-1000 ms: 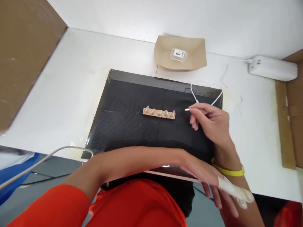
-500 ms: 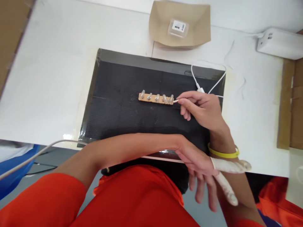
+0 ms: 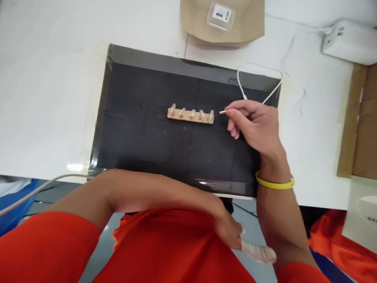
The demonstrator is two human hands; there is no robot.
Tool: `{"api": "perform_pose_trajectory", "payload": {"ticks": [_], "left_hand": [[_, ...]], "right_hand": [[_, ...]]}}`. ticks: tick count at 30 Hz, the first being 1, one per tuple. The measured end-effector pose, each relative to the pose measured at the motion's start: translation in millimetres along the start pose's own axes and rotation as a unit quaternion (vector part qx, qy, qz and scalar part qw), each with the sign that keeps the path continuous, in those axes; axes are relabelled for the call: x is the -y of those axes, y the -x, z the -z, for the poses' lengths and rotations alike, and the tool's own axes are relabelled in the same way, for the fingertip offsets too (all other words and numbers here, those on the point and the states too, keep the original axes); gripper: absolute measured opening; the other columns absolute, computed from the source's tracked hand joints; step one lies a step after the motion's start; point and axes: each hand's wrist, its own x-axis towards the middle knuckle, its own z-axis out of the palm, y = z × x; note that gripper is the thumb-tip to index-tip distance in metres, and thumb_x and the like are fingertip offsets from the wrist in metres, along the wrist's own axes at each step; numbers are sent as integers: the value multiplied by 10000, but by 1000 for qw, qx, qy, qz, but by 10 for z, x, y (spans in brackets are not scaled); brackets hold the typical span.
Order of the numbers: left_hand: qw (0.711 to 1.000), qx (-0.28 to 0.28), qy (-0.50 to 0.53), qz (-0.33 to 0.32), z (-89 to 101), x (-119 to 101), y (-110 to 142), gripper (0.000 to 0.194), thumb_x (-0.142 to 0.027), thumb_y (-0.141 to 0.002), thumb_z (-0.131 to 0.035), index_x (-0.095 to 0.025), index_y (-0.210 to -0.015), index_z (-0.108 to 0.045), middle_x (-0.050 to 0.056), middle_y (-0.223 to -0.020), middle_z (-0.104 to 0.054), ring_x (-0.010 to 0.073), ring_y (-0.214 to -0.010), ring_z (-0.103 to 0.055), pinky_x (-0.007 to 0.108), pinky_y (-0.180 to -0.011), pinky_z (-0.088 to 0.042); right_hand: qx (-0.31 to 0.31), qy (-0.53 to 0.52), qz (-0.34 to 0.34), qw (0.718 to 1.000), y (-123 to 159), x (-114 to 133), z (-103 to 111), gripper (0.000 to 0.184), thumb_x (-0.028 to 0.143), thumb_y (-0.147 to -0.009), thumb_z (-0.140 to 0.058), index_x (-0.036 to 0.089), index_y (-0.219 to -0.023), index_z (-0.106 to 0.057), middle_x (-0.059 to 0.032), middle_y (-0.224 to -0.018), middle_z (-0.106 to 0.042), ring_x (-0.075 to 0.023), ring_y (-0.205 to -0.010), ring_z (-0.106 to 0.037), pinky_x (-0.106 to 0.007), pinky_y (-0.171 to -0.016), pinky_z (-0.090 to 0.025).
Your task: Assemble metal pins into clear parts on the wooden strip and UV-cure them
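My right hand (image 3: 256, 124), over the right part of the black mat (image 3: 141, 145), is closed in a pinch on a thin, short light-coloured stick (image 3: 223, 112). Its exact kind is too small to tell. Left of its tip, and apart from it, a narrow tan strip (image 3: 187, 116) lies on the mat with several translucent, tube-like pieces (image 3: 192, 114) standing tilted along it. My left hand (image 3: 231, 232) hangs below the table's front edge, holding nothing that I can see. A pale finger cot (image 3: 259, 252) covers one stretched-out finger; the other fingers are mostly hidden.
An open brown cardboard box (image 3: 194, 19) with a clear labelled container (image 3: 220, 16) stands at the back. A white cable (image 3: 275, 88) runs behind my right hand. A white power block (image 3: 347, 41) sits at the back right, beside a cardboard wall (image 3: 365, 141).
My right hand has drawn the stick slightly up and away from the strip's right end. My left hand has dropped lower, away from my right forearm. The view has shifted a little.
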Motion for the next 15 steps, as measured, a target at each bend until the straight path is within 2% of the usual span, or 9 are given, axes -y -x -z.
{"api": "perform_pose_trajectory", "payload": {"ticks": [2,5,7,8,9,11,12,13,15], "left_hand": [[998,35,-22,-39,98,-28,-4,653,-304,-865,-551,60,-1407,-586,218,-1147,-742,294,-993,-749,348,-824,-602],[990,125,31,-49,148,-26,-57,520,-310,-942,-395,4,-1200,-720,110,-787,-735,211,-638,-684,317,-639,-575],[981,178,71,-25,110,-12,-64,558,-332,-967,-363,-14,-1286,-692,122,-861,-767,222,-661,-710,337,-650,-593],[982,172,74,-8,84,-11,-45,597,-355,-962,-405,-13,-1402,-620,157,-1029,-783,256,-800,-759,364,-725,-618],[991,123,60,3,61,-18,-11,690,-382,-937,-485,-9,-1517,-504,199,-1240,-743,301,-1003,-769,396,-837,-627],[999,17,16,27,45,-52,83,937,-408,-877,-614,-1,-1639,-253,256,-1564,-511,383,-1358,-616,470,-1068,-555],[1000,-14,8,25,55,-77,129,983,-414,-868,-633,-2,-1651,-203,259,-1620,-433,397,-1431,-547,490,-1129,-512],[1000,-26,8,11,75,-103,165,973,-416,-872,-631,-9,-1651,-212,250,-1639,-409,395,-1465,-510,492,-1161,-485],[997,-61,37,-38,126,-143,188,825,-411,-876,-626,-45,-1586,-422,206,-1547,-551,360,-1401,-583,443,-1124,-523]], "right_hand": [[-4,-1,4,1000,1,-4,5,190,411,-917,-760,222,-906,-748,41,-574,-663,-83,-408,-545,-204,-387,-446],[-4,1,1,1000,7,-8,-14,186,405,-922,-751,218,-917,-749,42,-574,-660,-87,-413,-548,-209,-392,-445],[0,7,-9,1000,11,-5,-31,204,420,-921,-747,216,-922,-752,37,-576,-660,-92,-416,-548,-218,-396,-446],[2,10,-15,1000,12,-2,-38,216,431,-919,-746,216,-923,-753,34,-578,-661,-95,-418,-548,-223,-398,-448],[5,13,-18,1000,14,2,-42,226,442,-917,-746,216,-923,-753,31,-581,-662,-99,-420,-549,-227,-399,-450],[3,16,-20,1000,15,6,-44,243,459,-912,-746,217,-923,-752,28,-582,-662,-103,-423,-551,-233,-399,-451],[1,18,-19,1000,15,7,-43,250,466,-911,-746,217,-922,-751,27,-583,-663,-104,-425,-551,-233,-400,-452],[-1,19,-16,1000,14,6,-40,255,471,-910,-746,216,-922,-749,27,-584,-663,-103,-425,-551,-233,-400,-452],[-4,20,-12,1000,12,-1,-34,258,473,-909,-747,216,-925,-748,28,-583,-662,-101,-425,-551,-231,-401,-452]]}}
